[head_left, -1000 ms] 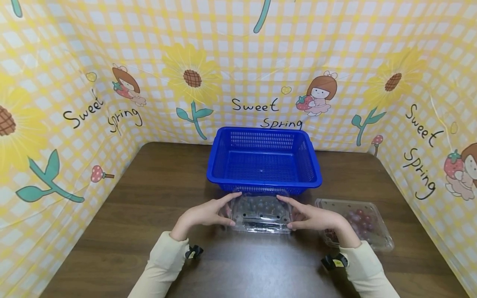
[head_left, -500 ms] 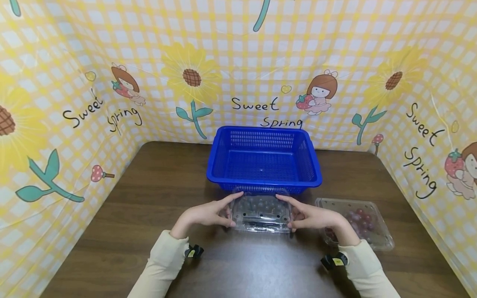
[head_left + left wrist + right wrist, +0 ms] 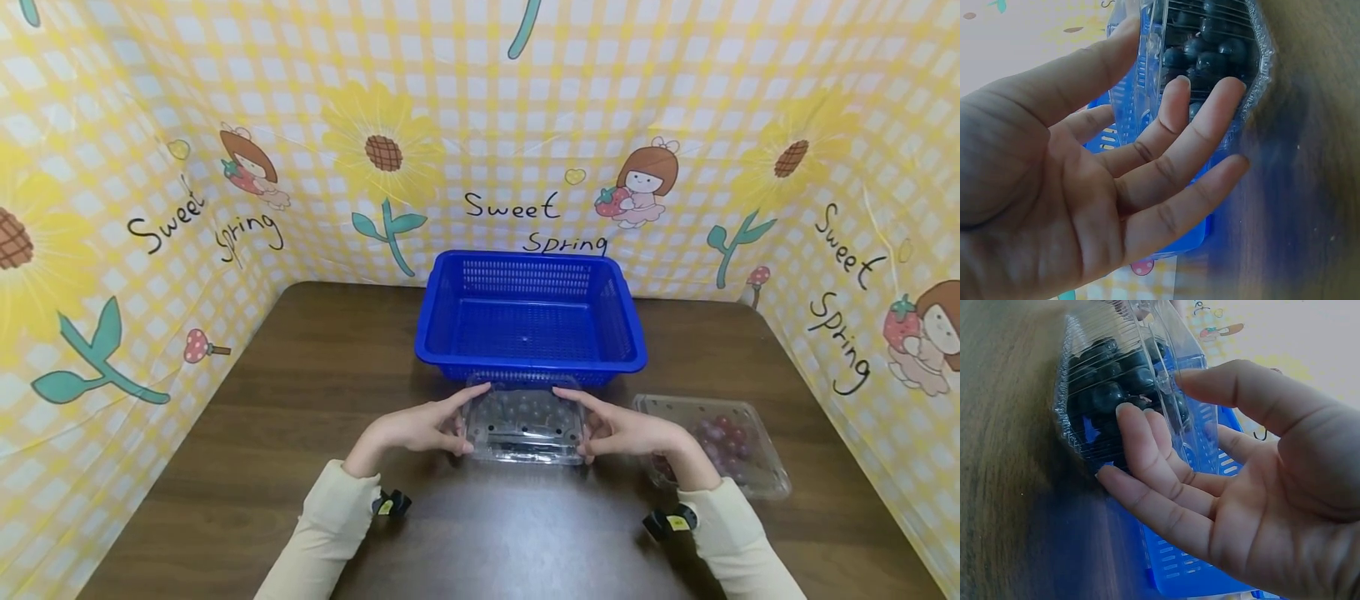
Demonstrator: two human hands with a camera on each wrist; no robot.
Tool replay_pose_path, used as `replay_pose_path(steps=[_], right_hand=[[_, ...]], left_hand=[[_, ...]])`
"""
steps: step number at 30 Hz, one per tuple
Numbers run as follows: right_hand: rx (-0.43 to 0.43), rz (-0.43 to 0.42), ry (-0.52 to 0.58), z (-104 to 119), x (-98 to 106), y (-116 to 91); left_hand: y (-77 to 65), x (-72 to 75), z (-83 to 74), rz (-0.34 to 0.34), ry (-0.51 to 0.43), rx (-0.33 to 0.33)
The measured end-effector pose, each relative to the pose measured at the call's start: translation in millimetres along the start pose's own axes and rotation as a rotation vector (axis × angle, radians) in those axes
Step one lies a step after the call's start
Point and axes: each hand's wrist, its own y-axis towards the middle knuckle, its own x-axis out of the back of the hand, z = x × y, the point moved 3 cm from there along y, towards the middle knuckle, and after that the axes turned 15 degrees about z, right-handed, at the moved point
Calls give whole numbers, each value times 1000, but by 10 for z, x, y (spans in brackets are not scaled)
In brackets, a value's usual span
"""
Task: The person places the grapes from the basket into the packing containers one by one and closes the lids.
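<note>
A clear plastic clamshell box of dark, round grapes is between my two hands in the head view, in front of a blue basket. My left hand holds its left end, with the thumb at the near corner and the index finger reaching to the far corner. The right hand grips the opposite end the same way. In both wrist views the other fingers lie against the side walls. Dark grapes show through the plastic. Whether the box's bottom touches the table cannot be told.
The blue perforated basket stands just behind the box. To the right lies a second clear clamshell box with red grapes, partly hidden by the right forearm. Patterned cloth surrounds the brown table.
Both hands keep their hold on the box, which stays in nearly the same place. The whole head view has shifted up slightly.
</note>
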Motion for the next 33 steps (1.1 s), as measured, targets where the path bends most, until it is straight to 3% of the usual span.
replay_pose_path(steps=[12, 22, 25, 33], right_hand=[[-7, -13, 16, -48, -38, -23], [-15, -52, 213, -23, -7, -33], [-29, -90, 207, -31, -21, -26], [-38, -166, 101, -36, -121, -43]], left_hand=[[19, -41, 18, 69, -55, -34], [0, 23, -12, -1, -51, -87], [-12, 7, -15, -27, -55, -104], [-50, -96, -7, -111, -52, -62]])
